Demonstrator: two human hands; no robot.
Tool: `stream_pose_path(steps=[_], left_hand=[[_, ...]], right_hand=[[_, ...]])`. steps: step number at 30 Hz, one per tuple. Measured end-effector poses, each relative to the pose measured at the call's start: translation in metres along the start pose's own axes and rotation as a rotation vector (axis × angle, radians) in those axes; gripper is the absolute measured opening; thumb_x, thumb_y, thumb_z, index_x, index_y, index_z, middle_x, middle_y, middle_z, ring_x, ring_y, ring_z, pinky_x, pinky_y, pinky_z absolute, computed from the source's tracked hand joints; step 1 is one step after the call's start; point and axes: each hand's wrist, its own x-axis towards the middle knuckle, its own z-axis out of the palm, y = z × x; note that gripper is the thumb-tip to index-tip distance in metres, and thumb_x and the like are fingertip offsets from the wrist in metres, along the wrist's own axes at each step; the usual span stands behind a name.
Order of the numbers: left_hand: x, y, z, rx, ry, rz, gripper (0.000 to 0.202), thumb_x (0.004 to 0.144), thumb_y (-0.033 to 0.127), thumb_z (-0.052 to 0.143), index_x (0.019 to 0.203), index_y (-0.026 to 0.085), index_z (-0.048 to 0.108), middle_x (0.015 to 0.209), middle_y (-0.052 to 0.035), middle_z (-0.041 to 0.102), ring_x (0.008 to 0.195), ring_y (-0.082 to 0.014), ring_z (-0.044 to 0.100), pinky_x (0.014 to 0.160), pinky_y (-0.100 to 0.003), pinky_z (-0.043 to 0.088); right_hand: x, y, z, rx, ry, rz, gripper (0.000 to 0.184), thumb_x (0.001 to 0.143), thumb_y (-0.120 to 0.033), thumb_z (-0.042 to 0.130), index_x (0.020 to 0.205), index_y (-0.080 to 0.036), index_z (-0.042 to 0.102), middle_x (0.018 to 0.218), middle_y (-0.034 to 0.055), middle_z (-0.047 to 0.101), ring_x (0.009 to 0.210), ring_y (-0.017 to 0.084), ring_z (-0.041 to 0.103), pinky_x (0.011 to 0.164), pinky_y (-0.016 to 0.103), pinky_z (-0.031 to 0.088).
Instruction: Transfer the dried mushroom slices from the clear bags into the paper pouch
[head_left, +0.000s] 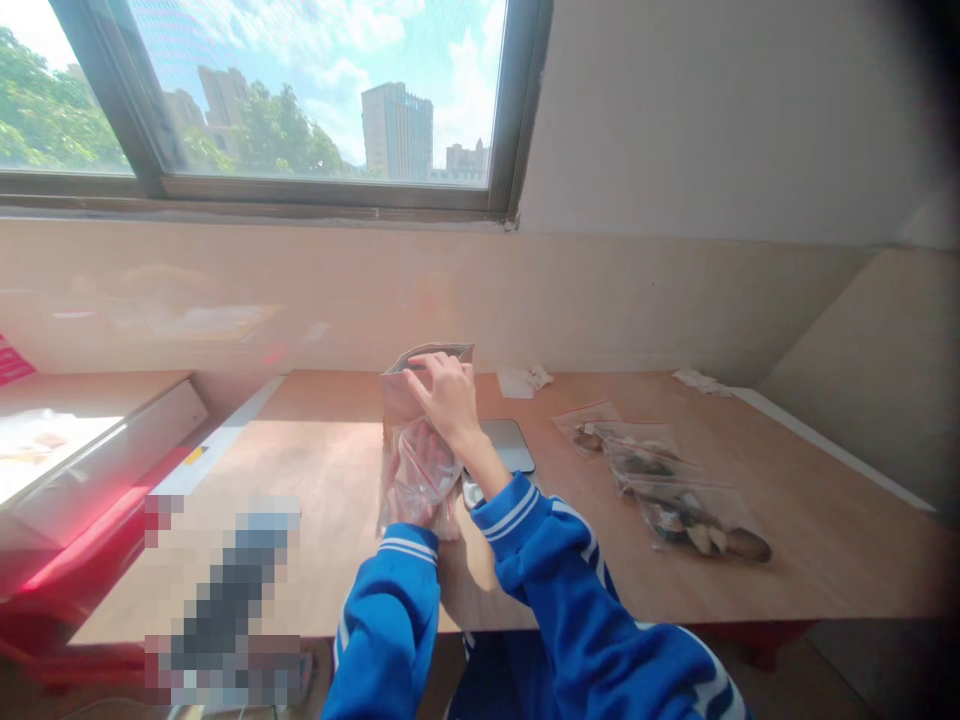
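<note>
A brown paper bag point(401, 400) stands upright on the table near the wall, its mouth gaping at the top. Over its mouth is my right hand point(444, 398), thumb and fingers apart and bent toward the opening, with nothing visible in them. Against the bag's front, my left hand point(424, 510) grips a crumpled clear plastic zip bag point(431, 470). Its fingers show through the plastic; I cannot tell whether they are inside or behind it. Beside my right forearm lies a flat grey rounded plate point(510, 446), with a small whitish item point(471, 490) partly hidden by my arm.
Several zip bags holding dark and pale pieces point(697, 530) lie on the wooden table point(825, 540) to the right. White paper scraps point(523, 381) rest by the wall. A blurred patch point(232, 590) covers something at the left front. Another table point(90, 400) stands left.
</note>
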Motion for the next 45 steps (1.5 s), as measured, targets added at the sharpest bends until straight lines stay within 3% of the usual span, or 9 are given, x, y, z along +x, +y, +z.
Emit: stream_pose_path(steps=[5, 9, 14, 18, 21, 26, 31, 39, 45], left_hand=[[-0.005, 0.003, 0.017, -0.13, 0.03, 0.01, 0.042, 0.094, 0.04, 0.037, 0.124, 0.023, 0.061, 0.143, -0.0032, 0.05, 0.141, -0.0227, 0.03, 0.111, -0.041, 0.034], [-0.009, 0.003, 0.028, -0.166, 0.009, -0.023, 0.045, 0.093, 0.039, 0.039, 0.127, 0.017, 0.059, 0.131, -0.0104, 0.06, 0.133, -0.0269, 0.045, 0.111, -0.044, 0.035], [-0.01, 0.002, 0.031, -0.114, 0.079, -0.16, 0.039, 0.092, 0.025, 0.043, 0.126, 0.014, 0.058, 0.116, -0.0107, 0.068, 0.12, -0.0235, 0.057, 0.108, -0.04, 0.04], [-0.013, -0.001, 0.033, -0.071, 0.114, -0.057, 0.052, 0.086, 0.01, 0.049, 0.134, 0.027, 0.05, 0.124, -0.0031, 0.065, 0.114, -0.0202, 0.061, 0.104, -0.04, 0.044], [-0.015, -0.001, 0.03, -0.051, 0.121, -0.061, 0.055, 0.085, 0.011, 0.053, 0.136, 0.032, 0.049, 0.127, -0.0016, 0.063, 0.11, -0.0179, 0.063, 0.103, -0.037, 0.045], [-0.013, 0.0, 0.025, -0.089, 0.066, -0.076, 0.046, 0.089, 0.026, 0.054, 0.135, 0.031, 0.051, 0.126, -0.0029, 0.064, 0.115, -0.0192, 0.06, 0.103, -0.037, 0.044], [-0.012, 0.001, 0.03, -0.094, 0.065, -0.108, 0.045, 0.089, 0.034, 0.052, 0.132, 0.021, 0.055, 0.117, -0.0081, 0.068, 0.111, -0.0227, 0.063, 0.098, -0.039, 0.048], [-0.016, 0.005, 0.04, -0.111, 0.201, -0.123, 0.042, 0.086, 0.023, 0.058, 0.128, 0.017, 0.059, 0.094, -0.0047, 0.073, 0.082, -0.0173, 0.071, 0.091, -0.033, 0.054], [-0.012, 0.005, 0.037, -0.074, 0.37, -0.094, 0.043, 0.083, 0.01, 0.058, 0.125, 0.015, 0.06, 0.086, -0.0043, 0.075, 0.072, -0.0152, 0.071, 0.078, -0.026, 0.057]], right_hand=[[-0.03, 0.007, 0.005, 0.175, 0.151, 0.06, 0.024, 0.093, -0.03, 0.047, 0.113, -0.024, 0.06, 0.131, 0.0058, 0.055, 0.12, 0.02, 0.047, 0.102, 0.038, 0.029], [-0.07, 0.022, 0.012, 0.308, 0.089, 0.277, 0.031, 0.086, -0.04, 0.057, 0.111, -0.021, 0.058, 0.119, 0.0077, 0.06, 0.111, 0.023, 0.052, 0.097, 0.04, 0.035], [-0.109, 0.047, 0.02, 0.633, 0.008, 0.386, 0.025, 0.091, -0.04, 0.047, 0.097, -0.019, 0.06, 0.094, 0.005, 0.066, 0.087, 0.018, 0.061, 0.078, 0.03, 0.045], [-0.131, 0.07, 0.027, 0.393, 0.228, 0.368, 0.019, 0.092, -0.031, 0.045, 0.083, -0.02, 0.057, 0.076, 0.0014, 0.059, 0.071, 0.016, 0.053, 0.068, 0.029, 0.042], [-0.143, 0.082, 0.033, 0.187, 0.243, 0.288, 0.021, 0.089, -0.024, 0.045, 0.069, -0.021, 0.051, 0.064, -0.0006, 0.05, 0.063, 0.016, 0.046, 0.063, 0.029, 0.039], [-0.15, 0.084, 0.038, 0.161, 0.213, 0.278, 0.015, 0.088, -0.019, 0.043, 0.091, -0.02, 0.058, 0.074, 0.0024, 0.055, 0.069, 0.018, 0.049, 0.065, 0.03, 0.042], [-0.149, 0.082, 0.035, 0.269, 0.302, 0.272, 0.041, 0.09, -0.021, 0.045, 0.131, -0.018, 0.045, 0.095, 0.0063, 0.06, 0.075, 0.017, 0.052, 0.073, 0.031, 0.046], [-0.148, 0.081, 0.025, 0.193, 0.193, 0.177, 0.028, 0.097, -0.023, 0.038, 0.113, -0.023, 0.061, 0.093, 0.0054, 0.065, 0.086, 0.019, 0.057, 0.078, 0.035, 0.043], [-0.147, 0.082, 0.025, 0.223, 0.353, 0.307, 0.032, 0.098, -0.032, 0.038, 0.104, -0.02, 0.067, 0.085, 0.0048, 0.062, 0.074, 0.017, 0.054, 0.074, 0.033, 0.042]])
